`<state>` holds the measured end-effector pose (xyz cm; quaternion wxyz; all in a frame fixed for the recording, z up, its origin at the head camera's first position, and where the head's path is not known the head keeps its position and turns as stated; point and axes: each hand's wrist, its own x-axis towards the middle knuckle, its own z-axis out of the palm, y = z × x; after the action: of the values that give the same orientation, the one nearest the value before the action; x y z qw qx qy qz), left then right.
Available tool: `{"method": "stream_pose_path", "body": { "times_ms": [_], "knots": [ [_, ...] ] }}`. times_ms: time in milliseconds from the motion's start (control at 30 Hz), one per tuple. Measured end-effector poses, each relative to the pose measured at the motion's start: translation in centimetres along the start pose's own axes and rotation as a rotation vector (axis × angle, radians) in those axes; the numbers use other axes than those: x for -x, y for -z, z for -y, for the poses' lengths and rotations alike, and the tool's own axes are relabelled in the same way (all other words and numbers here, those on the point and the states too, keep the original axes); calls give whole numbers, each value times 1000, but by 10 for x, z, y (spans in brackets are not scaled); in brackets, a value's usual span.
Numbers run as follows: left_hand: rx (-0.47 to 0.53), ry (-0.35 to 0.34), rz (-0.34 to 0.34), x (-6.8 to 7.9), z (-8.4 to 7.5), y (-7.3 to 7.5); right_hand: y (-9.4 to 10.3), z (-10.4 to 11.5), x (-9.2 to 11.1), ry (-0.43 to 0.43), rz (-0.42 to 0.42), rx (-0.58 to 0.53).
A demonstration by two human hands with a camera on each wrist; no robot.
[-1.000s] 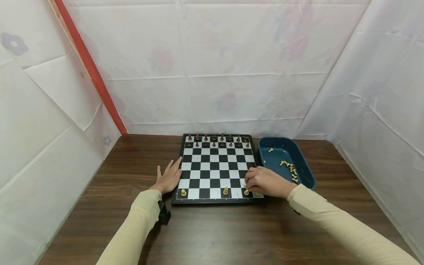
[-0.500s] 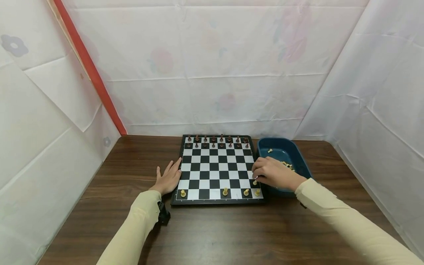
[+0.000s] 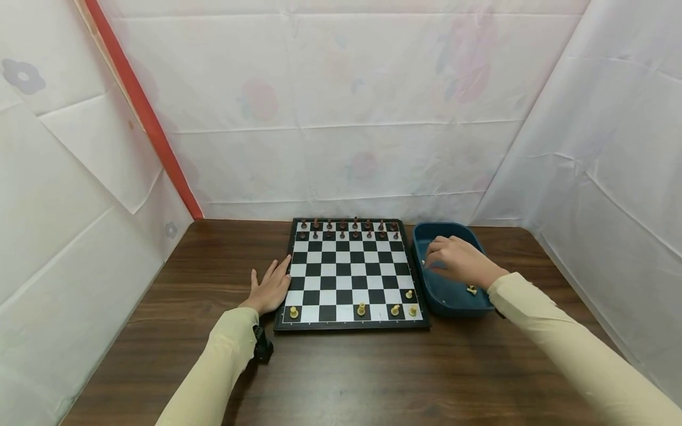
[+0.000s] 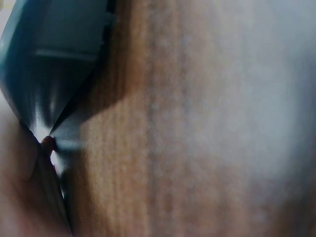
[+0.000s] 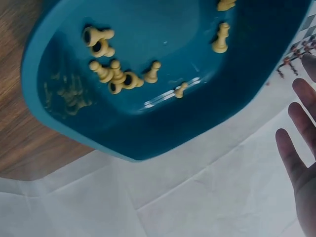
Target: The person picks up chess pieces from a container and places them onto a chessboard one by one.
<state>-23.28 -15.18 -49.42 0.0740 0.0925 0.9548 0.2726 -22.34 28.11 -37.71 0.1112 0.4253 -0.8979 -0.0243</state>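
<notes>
My left hand (image 3: 269, 290) lies with spread fingers against the left edge of the chessboard (image 3: 343, 270). My right hand (image 3: 460, 260) hovers over the blue bin (image 3: 453, 310); in the right wrist view its fingers (image 5: 291, 153) are extended with nothing between them. Inside the bin lie several yellow chess pieces, one a yellow pawn (image 5: 152, 72). On the board, several yellow pieces stand in the near row, among them a piece (image 3: 361, 309) near the middle. Another yellow pawn (image 3: 409, 294) stands in the row ahead, by the right edge.
Two rows of dark brown chess pieces (image 3: 343, 231) stand at the board's far side. Brown wooden tabletop (image 3: 346, 373) surrounds the board. Pale sheets (image 3: 341, 106) hang behind and on both sides. A black device (image 3: 263, 346) is on my left wrist.
My right hand has moved from the board's near right corner, up and right over the bin. It has let go of a yellow pawn at the right edge. My left hand stays put.
</notes>
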Motion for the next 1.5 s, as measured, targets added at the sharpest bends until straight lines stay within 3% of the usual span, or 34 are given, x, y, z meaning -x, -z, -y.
{"method": "stream_pose_path", "body": {
  "times_ms": [200,400,600,733,1167,1500],
  "knots": [
    [1,-2,-3,0,0,0,-9,-8,0,-31,38,3],
    [5,1,4,0,1,1,-22,-12,-4,-97,154,12],
    [-1,12,1,0,0,0,-38,-13,-5,-82,228,63],
    [0,15,9,1,-1,-1,-46,-11,-4,-61,252,77],
    [2,-5,4,-1,2,0,-61,-11,-3,-103,280,54],
    [4,-1,4,-1,0,2,-59,-11,-2,-125,273,74]
  ]
}}
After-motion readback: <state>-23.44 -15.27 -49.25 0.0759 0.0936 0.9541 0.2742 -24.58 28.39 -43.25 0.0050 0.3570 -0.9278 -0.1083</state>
